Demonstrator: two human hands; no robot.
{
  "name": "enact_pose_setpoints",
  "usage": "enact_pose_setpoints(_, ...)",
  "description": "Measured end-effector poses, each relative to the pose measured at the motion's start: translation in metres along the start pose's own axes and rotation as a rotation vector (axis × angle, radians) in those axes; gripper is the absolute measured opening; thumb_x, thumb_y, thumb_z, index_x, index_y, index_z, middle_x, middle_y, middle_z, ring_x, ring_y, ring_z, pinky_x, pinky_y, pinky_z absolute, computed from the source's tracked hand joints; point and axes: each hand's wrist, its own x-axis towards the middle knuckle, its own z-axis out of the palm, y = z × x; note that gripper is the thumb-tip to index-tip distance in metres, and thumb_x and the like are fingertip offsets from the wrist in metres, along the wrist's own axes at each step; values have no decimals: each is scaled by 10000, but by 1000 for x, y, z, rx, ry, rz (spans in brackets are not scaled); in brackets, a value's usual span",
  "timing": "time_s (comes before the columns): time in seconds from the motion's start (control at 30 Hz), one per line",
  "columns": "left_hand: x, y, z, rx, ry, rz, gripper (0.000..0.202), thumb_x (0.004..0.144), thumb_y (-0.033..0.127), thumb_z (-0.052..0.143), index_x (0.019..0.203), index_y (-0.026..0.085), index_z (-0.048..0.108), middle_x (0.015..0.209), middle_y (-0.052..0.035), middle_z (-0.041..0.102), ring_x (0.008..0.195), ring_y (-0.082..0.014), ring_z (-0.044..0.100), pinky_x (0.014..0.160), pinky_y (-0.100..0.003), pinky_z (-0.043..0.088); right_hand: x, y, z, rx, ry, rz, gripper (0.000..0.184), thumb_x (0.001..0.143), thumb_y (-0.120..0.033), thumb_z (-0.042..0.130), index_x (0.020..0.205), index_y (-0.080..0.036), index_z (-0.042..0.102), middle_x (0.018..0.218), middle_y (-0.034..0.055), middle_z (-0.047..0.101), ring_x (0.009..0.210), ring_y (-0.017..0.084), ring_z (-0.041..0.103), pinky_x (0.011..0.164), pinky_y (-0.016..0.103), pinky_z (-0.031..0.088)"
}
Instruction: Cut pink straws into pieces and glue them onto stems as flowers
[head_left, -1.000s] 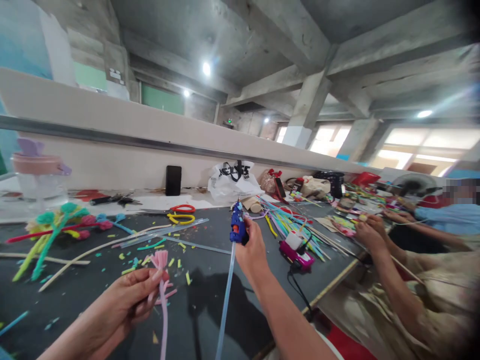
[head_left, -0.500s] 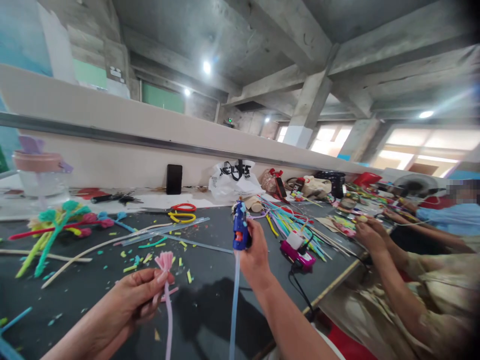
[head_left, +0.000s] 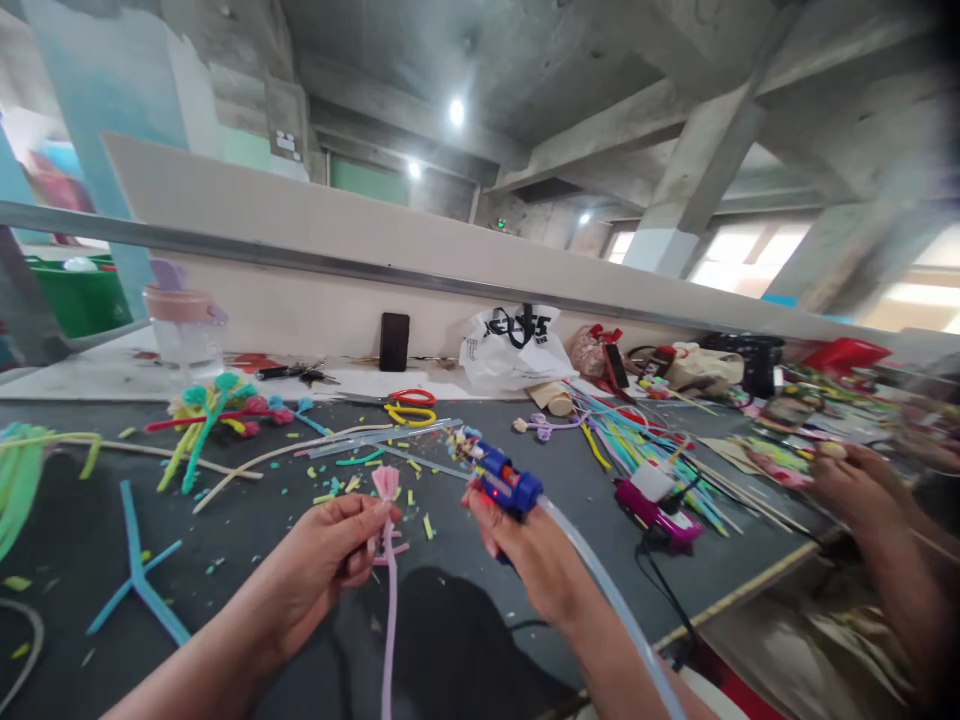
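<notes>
Between thumb and fingers, my left hand [head_left: 349, 535] pinches a pink pipe-cleaner flower [head_left: 386, 484] just below its fluffy head. Its pale lilac stem [head_left: 390, 620] hangs straight down from the fingers. My right hand [head_left: 525, 550] is wrapped round a blue hot glue gun [head_left: 504, 478], whose tip points left and up toward the flower without touching it. A long clear glue stick [head_left: 611, 590] sticks out of the gun's back and curves down over my right forearm. The gun's trigger is hidden by my fingers.
Cut scraps litter the dark table [head_left: 465, 620]. Red and yellow scissors [head_left: 411, 408], bunched pipe cleaners [head_left: 637, 430] and a purple power strip [head_left: 656, 510] lie beyond my hands. A phone [head_left: 394, 342] leans on the partition. At right, another person's hands [head_left: 855, 480] are working.
The glue gun has swung from pointing up and away to pointing left, toward the flower. My view has turned left, bringing more of the table's left side into sight.
</notes>
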Motion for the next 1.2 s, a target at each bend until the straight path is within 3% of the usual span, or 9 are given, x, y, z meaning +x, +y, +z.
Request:
enact_pose_setpoints(0.1, -1, 4, 1, -3, 45, 26, 290, 599, 366, 742, 613, 116, 595, 479, 67, 396, 408, -11, 277, 392, -138, 211, -13, 1, 17, 27, -59, 28, 330, 695, -448, 648, 861, -173, 571, 657, 2, 589, 465, 96, 460, 448, 227, 388)
enact_pose_setpoints(0.27, 0, 8, 1, 16, 92, 71, 312, 577, 376, 743, 587, 119, 566, 474, 70, 399, 407, -13, 285, 403, -142, 209, -23, 7, 29, 67, -148, -20, 245, 712, -401, 653, 791, -185, 569, 702, 11, 596, 602, 134, 544, 570, 246, 458)
enact_pose_setpoints(0.67, 2, 6, -2, 98, 106, 122, 323, 600, 410, 708, 574, 138, 536, 451, 74, 395, 396, -26, 281, 408, -163, 203, -26, 1, 32, -30, -146, -34, 232, 707, -421, 635, 744, -197, 588, 614, -11, 563, 453, 99, 428, 442, 220, 396)
enact_pose_setpoints(0.97, 2, 4, -3, 130, 88, 123, 328, 626, 419, 694, 581, 138, 530, 442, 73, 392, 395, -29, 274, 405, -162, 187, -23, 1, 30, -53, -175, -32, 244, 729, -427, 619, 830, -206, 645, 478, -28, 511, 529, 148, 528, 498, 224, 411)
enact_pose_setpoints(1.2, 2, 5, -2, 132, 80, 121, 327, 612, 424, 702, 575, 137, 548, 439, 69, 403, 390, -30, 271, 400, -162, 199, -25, -3, 31, -133, -161, 34, 246, 718, -447, 599, 763, -208, 632, 398, -47, 465, 412, 138, 475, 445, 238, 390)
